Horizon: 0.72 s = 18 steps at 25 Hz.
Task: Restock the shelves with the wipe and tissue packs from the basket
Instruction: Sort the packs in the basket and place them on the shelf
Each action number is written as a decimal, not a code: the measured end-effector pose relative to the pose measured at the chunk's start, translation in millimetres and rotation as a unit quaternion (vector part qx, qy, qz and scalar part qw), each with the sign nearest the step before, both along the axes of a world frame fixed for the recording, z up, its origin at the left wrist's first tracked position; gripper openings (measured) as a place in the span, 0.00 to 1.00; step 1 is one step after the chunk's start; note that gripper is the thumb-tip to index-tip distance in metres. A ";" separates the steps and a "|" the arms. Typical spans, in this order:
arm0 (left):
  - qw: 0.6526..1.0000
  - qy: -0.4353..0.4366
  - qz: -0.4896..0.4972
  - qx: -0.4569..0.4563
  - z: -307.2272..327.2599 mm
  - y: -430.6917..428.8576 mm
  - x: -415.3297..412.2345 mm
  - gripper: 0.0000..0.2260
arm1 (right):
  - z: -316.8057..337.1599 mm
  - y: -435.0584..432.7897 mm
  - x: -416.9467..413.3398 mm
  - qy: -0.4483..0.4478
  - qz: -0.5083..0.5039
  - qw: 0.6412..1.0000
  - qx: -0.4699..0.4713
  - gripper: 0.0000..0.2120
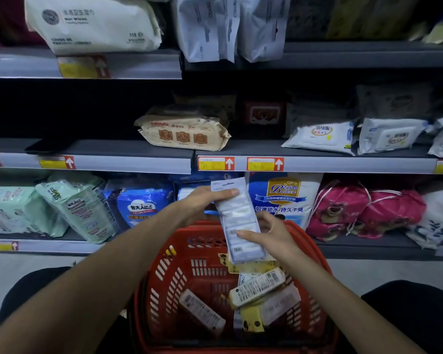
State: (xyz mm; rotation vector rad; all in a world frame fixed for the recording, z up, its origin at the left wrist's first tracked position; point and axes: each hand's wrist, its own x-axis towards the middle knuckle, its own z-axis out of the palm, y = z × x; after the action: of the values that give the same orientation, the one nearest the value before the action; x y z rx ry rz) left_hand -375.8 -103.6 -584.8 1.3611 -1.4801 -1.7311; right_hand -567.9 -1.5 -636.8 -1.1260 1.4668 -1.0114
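Basket (179,254) red, slotted walls; held strip pack (238,221) white-lilac with barcodes; shelf tags (216,164) yellow and red, white arrows; bear bags (348,213) pink; wipes pack (183,132) tan

Dim, bluish light (upper shelf recesses near black), wide-angle bowing at edges.

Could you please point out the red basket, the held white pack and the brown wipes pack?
red basket (179,249): head view, inner wall.
white pack (237,213): head view, its middle.
brown wipes pack (182,135): head view, front face.
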 end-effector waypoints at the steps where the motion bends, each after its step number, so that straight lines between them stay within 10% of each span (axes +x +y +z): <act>1: 1.000 0.013 -0.016 -0.005 5.7 -0.8 2.5 0.18 | -1.9 -2.1 -1.3 0.037 -0.006 0.999 -0.034 0.23; 4: 0.985 0.124 0.000 0.116 8.0 -0.8 15.7 0.30 | -7.8 -6.6 -6.9 0.250 -0.041 0.949 -0.189 0.23; 8: 0.963 0.166 -0.042 0.206 -11.1 23.4 31.4 0.31 | -9.1 -16.4 -22.9 0.508 -0.032 0.736 -0.446 0.26; 10: 0.955 0.182 -0.055 0.225 -15.4 35.6 35.0 0.35 | -6.2 -19.1 -25.4 0.528 -0.016 0.691 -0.493 0.19; 14: 0.938 0.250 0.023 0.238 -33.7 44.6 30.6 0.27 | -0.3 -14.6 -7.7 0.491 -0.097 0.788 -0.358 0.31; 18: 0.915 0.327 0.050 0.231 -48.6 42.9 12.4 0.24 | 24.9 1.0 11.4 0.100 -0.165 0.968 -0.160 0.28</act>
State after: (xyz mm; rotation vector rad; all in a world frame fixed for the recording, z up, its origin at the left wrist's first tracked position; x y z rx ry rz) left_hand -363.3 -60.7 -633.4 0.8732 -0.6445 -2.2531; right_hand -556.5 -0.5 -611.9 -1.2649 1.7353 -1.4403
